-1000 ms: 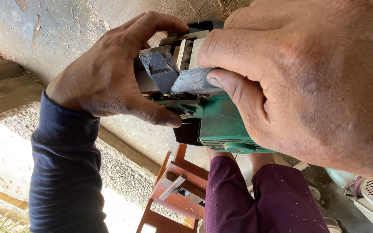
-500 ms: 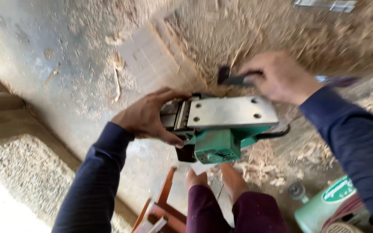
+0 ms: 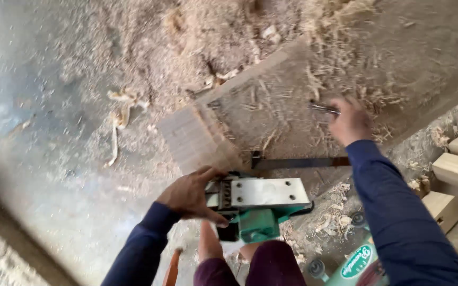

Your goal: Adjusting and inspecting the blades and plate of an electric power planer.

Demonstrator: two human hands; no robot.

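Your left hand (image 3: 189, 195) clamps the near-left end of the green electric planer (image 3: 258, 207), upturned on your lap; it looks heavy, rigid and smooth-soled, so grip the body. Your right hand (image 3: 350, 123) reaches far right, fingers closing on a thin metal tool (image 3: 324, 108) on the shavings-strewn board (image 3: 271, 106)

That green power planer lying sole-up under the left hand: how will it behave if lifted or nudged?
The green planer looks stiff and probably heavy for its size, given its metal sole plate and solid body. Resting sole-up, it may rock or tip; the left hand steadies one end. Sawdust on the floor could let it slide.
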